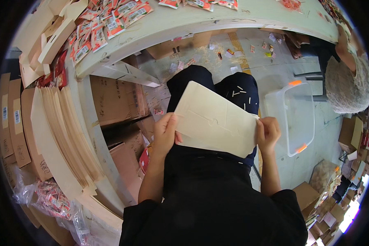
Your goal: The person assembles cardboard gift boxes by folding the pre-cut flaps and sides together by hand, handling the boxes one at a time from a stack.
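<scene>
Over my lap I hold a flat, cream cardboard blank (211, 119), tilted, with fold lines and a small curved cut near its middle. My left hand (165, 130) pinches its left edge, thumb on top. At the opposite edge, my right hand (268, 133) grips the right end with curled fingers. Small pale paper scraps (238, 93) lie on my dark trousers beyond the blank. To my left, a long stack of similar cream sheets (65, 131) stands along the bench.
Red-and-white packets (106, 26) are heaped on the white table (184, 35) ahead. A clear plastic bin (293, 119) with orange clips stands to the right, near another person (348, 82). Brown cartons (115, 98) fill the space under the table. Litter dots the floor.
</scene>
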Tool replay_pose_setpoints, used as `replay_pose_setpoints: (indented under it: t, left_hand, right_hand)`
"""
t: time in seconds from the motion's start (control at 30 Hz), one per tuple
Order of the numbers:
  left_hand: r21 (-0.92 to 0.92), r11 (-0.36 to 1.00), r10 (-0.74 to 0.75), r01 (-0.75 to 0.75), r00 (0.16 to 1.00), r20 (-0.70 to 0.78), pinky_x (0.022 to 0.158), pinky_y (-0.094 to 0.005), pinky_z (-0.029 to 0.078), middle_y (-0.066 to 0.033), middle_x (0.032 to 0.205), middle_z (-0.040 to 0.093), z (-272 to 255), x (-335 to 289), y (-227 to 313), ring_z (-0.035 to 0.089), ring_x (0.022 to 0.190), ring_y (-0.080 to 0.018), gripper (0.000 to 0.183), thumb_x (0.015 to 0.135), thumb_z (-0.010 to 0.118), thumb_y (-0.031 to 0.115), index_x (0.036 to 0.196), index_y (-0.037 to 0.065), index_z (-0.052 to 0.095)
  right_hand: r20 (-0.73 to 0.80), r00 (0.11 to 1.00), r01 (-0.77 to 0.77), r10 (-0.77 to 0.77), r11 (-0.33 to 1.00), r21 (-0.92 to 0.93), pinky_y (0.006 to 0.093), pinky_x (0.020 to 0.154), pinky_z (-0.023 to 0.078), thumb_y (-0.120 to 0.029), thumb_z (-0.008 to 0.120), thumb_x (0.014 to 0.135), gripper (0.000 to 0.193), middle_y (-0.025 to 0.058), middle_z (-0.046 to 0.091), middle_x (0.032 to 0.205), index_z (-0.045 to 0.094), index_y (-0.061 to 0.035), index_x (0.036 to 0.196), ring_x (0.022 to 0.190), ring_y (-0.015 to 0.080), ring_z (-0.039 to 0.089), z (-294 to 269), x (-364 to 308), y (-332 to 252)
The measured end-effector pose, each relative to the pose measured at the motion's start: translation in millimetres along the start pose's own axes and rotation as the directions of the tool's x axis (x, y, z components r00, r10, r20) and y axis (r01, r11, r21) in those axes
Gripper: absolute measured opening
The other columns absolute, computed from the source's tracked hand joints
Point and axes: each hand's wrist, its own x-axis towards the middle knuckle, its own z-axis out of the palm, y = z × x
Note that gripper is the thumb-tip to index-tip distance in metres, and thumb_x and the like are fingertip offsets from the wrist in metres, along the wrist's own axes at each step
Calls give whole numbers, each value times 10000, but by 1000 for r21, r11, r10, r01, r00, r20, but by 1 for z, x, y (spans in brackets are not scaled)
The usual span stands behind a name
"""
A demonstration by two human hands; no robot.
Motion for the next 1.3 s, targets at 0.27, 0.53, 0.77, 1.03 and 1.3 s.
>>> replay_pose_setpoints:
  t: [0.27,0.53,0.77,1.03,1.3]
  left_hand:
    - [5,993,-112,114,982,-152,310,-172,355,-25,531,485,1,-6,-28,487,364,-79,269,905,392,197,820,-22,523]
    - [456,886,-38,78,995,-98,581,-406,405,-211,648,531,-14,-10,-30,538,660,-382,346,877,372,293,777,-3,521]
    - [351,932,146,-91,980,-133,671,-315,413,-103,873,556,-29,-5,-14,535,754,-208,277,863,459,244,1019,18,496]
    - [-287,957,168,-37,880,445,861,-286,363,-70,1169,435,25,4,30,434,1035,-128,631,741,645,258,1233,0,345]
    - [-413,907,96,83,914,395,417,-277,471,-181,768,571,52,13,66,576,513,-210,214,856,456,53,1027,-73,427]
  right_hand:
    - [-63,972,218,-227,968,-121,274,548,407,-44,685,650,172,103,507,739,543,-2,736,650,216,508,15,-25,8]
    - [678,715,-418,173,883,215,214,493,335,-129,700,687,289,18,455,580,433,-36,630,538,72,408,-26,-6,6]
    - [530,841,-413,108,760,501,183,460,265,-415,691,693,460,-49,362,604,365,-96,635,530,29,313,-46,32,12]
    - [177,945,-321,273,690,649,157,483,275,-167,532,844,190,-59,390,627,401,-85,733,546,8,318,39,46,-75]
    - [600,790,-574,-128,190,797,270,632,478,-49,668,701,561,99,551,987,368,6,1171,748,183,596,6,51,-74]
